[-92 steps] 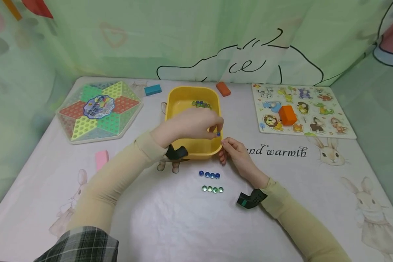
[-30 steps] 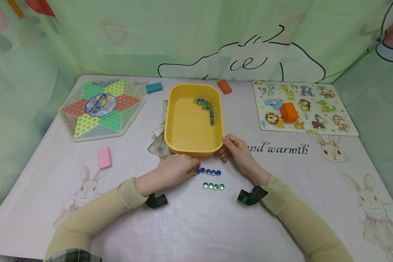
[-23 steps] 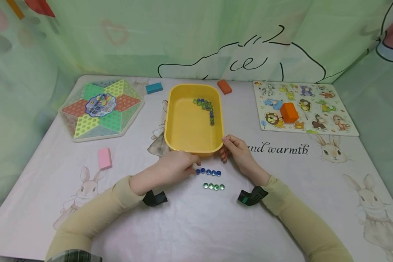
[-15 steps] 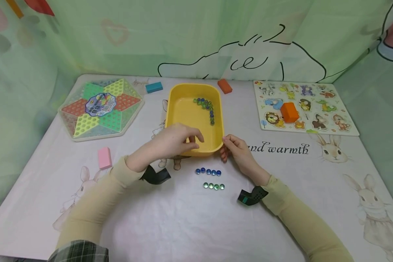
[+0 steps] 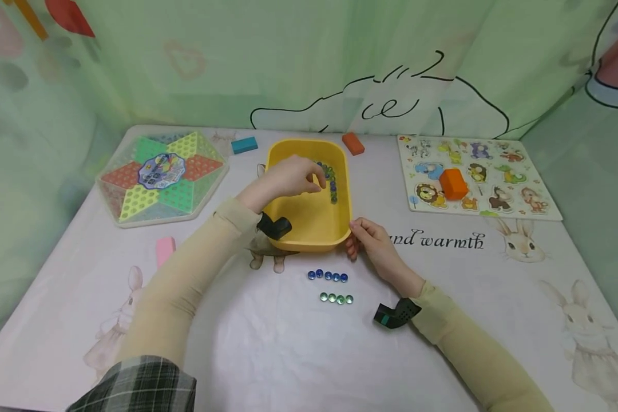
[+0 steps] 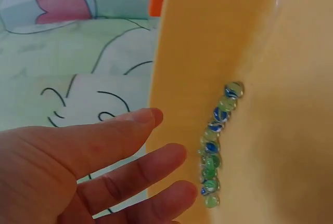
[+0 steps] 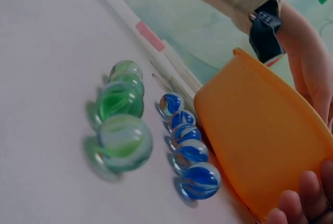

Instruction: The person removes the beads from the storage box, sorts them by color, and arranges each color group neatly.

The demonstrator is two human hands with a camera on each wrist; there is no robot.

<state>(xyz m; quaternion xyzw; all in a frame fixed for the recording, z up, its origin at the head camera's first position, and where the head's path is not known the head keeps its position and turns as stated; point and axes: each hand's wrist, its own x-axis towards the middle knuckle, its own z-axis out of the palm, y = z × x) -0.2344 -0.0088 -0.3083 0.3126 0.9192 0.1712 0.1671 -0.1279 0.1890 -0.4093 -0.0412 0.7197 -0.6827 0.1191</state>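
Over the yellow tub [image 5: 309, 223] with the left hand [image 5: 293, 176], thumb and fingers apart, nothing between them. Just beyond that hand, inside the tub and strung along its wall, mixed blue and green marbles [image 6: 210, 147]. To its right and nearer the body, apparently pinching the tub's rim with the right hand [image 5: 375, 240]. Left of the right hand, in two rows on the bench [image 5: 268, 355], five blue marbles [image 5: 328, 276] and four green marbles [image 5: 340, 300]. Possibly at risk of rolling astray from a knocked row or tugged rim. Round, glossy, clear, with coloured swirls inside.
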